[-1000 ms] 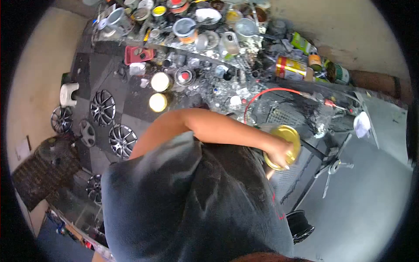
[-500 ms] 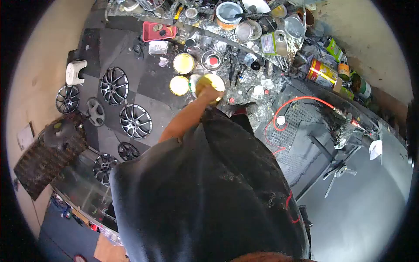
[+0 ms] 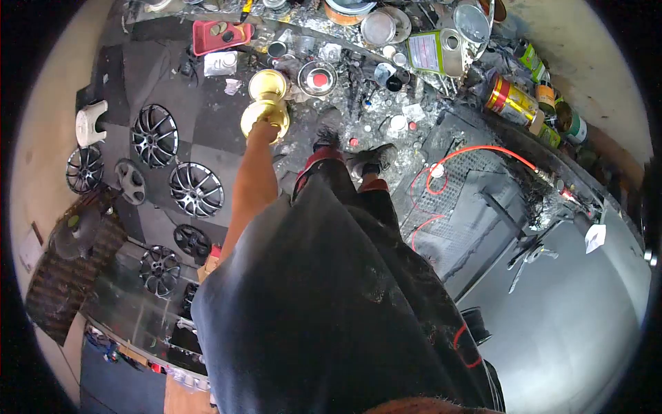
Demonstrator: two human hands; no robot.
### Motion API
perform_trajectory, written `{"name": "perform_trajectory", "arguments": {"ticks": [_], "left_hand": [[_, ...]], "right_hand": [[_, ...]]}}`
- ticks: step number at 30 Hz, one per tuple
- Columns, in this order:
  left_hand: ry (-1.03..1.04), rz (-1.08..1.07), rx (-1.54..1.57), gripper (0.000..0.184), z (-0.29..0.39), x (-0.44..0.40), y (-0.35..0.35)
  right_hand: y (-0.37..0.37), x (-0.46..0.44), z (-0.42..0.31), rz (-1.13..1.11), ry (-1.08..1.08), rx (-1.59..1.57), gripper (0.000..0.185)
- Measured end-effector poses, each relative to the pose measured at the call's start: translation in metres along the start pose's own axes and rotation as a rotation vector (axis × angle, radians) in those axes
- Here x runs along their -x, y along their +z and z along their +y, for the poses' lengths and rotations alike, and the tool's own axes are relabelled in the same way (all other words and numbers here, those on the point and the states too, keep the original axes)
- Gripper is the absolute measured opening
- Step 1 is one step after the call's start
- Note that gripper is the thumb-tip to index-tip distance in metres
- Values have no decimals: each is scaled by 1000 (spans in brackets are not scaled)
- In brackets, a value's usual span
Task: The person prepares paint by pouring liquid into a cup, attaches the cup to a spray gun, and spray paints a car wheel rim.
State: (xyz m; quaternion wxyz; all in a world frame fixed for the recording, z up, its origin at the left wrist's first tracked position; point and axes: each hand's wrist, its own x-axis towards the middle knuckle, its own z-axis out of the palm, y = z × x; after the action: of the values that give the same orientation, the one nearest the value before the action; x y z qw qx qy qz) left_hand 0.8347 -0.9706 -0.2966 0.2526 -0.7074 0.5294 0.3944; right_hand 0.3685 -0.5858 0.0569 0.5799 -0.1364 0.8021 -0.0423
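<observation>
1. Your left grip [image 3: 264, 129] is on a gold round lid [image 3: 252, 116], left of your feet; you cannot tell from the blur whether the fingers are clamped on it.
2. Just beyond the lid stands a gold-rimmed can [image 3: 267, 83] on the floor [image 3: 231, 145].
3. To the can's right sits a red-capped tin [image 3: 318, 79]; a red tray [image 3: 203, 40] lies farther left.
4. Your right grip is out of view, so its state cannot be told.

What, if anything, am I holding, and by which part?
Your left hand appears to hold a round gold lid by its near edge; finger placement is unclear.
</observation>
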Motion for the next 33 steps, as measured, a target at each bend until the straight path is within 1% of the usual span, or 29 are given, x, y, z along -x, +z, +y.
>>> {"name": "perform_trajectory", "arguments": {"ticks": [1, 2, 3, 4, 5, 6, 7, 8, 9, 10, 11, 12, 13, 14, 15, 16, 18, 20, 22, 23, 24, 25, 27, 29, 32, 33], "left_hand": [[-80, 16, 33, 71, 8, 14, -7], [-78, 17, 35, 71, 17, 27, -14], [-129, 13, 54, 73, 24, 37, -17], [-182, 5, 71, 76, 30, 50, -18], [-210, 46, 137, 77, 44, 70, -22], [-208, 53, 139, 77, 44, 73, -12], [-90, 19, 99, 77, 45, 70, 5], [42, -12, 57, 77, 55, 67, 17], [105, -82, 7, 79, 70, 76, 25], [242, -135, 90, 78, 83, 83, 45], [459, -108, 74, 73, 75, 65, 98], [381, -497, 74, 55, 127, 137, 52], [460, -498, 19, 54, 130, 164, 72], [495, -479, -14, 53, 141, 191, 82], [510, -473, -37, 52, 149, 214, 86], [519, -466, -56, 51, 158, 232, 89], [539, -434, -69, 49, 181, 253, 89], [555, -402, -72, 47, 197, 271, 84], [572, -357, -72, 45, 206, 290, 78], [582, -337, -74, 44, 210, 299, 74], [591, -315, -76, 43, 211, 308, 71], [598, -296, -74, 42, 209, 316, 70], [596, -253, -84, 40, 197, 337, 64], [568, -230, -98, 38, 173, 360, 61], [547, -197, -112, 35, 161, 382, 51], [547, -192, -120, 35, 160, 388, 48]], "right_hand": [[-2, -1, 3, -6, -3, 8, 42], [-5, -3, 5, -13, -18, 33, 41], [-7, -8, 4, -26, -61, 81, 41], [-10, -12, 5, -38, -131, 167, 40], [-13, -17, 4, -43, -243, 284, 40], [-16, -25, 0, -38, -296, 290, 39], [-19, -28, -1, -28, -253, 146, 39], [-26, -32, -7, -6, -180, -100, 41], [-36, -30, -22, 29, -196, -115, 41], [-52, -23, -46, 111, -278, -77, 40], [-75, -21, -60, 213, -353, -40, 39], [-107, -28, -61, 314, -464, 12, 36], [-139, -19, -84, 479, -539, 73, 32], [-175, -23, -90, 637, -575, 60, 27], [-207, -28, -98, 798, -771, -116, 25], [-245, -31, -108, 925, -889, -194, 26], [-303, -32, -132, 1059, -1008, -526, 27], [-343, -36, -151, 934, -937, -922, 26], [-372, -61, -169, 953, -899, -1226, 24], [-387, -78, -171, 1038, -909, -1240, 25], [-410, -108, -167, 1013, -920, -1253, 25], [-436, -146, -156, 1099, -909, -1214, 25], [-486, -193, -142, 1202, -655, -876, 23], [-454, -166, -167, 1161, -750, -1116, 25], [-453, -163, -178, 1435, -453, -821, 52], [-457, -157, -181, 1383, -327, -758, 56]]}}
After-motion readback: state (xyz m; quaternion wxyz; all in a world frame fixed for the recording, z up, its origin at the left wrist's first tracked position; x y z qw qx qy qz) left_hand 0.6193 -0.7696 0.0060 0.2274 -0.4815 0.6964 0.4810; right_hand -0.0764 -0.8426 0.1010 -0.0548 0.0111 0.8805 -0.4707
